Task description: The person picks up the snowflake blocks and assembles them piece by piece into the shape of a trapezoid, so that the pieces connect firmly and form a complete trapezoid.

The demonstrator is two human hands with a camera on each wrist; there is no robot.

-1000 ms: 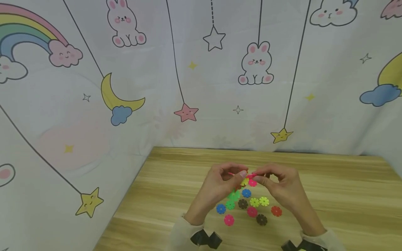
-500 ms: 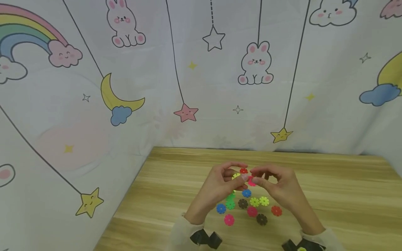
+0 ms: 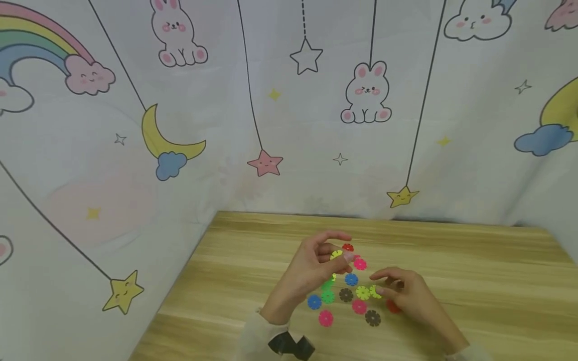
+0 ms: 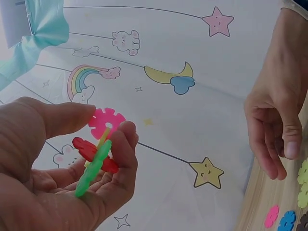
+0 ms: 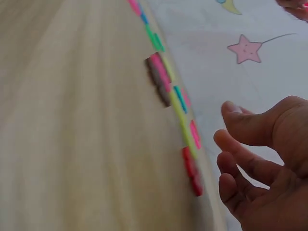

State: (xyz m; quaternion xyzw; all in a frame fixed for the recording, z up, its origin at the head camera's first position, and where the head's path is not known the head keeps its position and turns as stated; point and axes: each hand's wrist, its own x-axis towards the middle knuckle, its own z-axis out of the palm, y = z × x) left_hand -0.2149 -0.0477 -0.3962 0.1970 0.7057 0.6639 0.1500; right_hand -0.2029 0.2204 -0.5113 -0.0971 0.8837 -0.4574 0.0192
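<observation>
Hot pink, red, yellow and bright green mix in the disc cluster (image 4: 96,161) in the left hand (image 3: 316,265). The tabletop (image 3: 474,271) is pale yellow-brown with streaked wood grain. On it, a blue disc (image 3: 314,302) lies nearest the left edge, a pink disc (image 3: 359,264) nearest the far edge, along with green discs (image 3: 327,296), dark brown discs (image 3: 373,318), yellow discs (image 3: 363,292) and a red disc (image 3: 394,307). Beyond the far edge, the white backdrop (image 3: 217,100) is printed with yellow stars (image 3: 124,292), white bunnies (image 3: 366,95) and a rainbow (image 3: 36,37) of pink, yellow, green and blue.

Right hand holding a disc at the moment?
No, the right wrist view shows the right hand with its thumb and fingers apart and nothing between them.
</observation>
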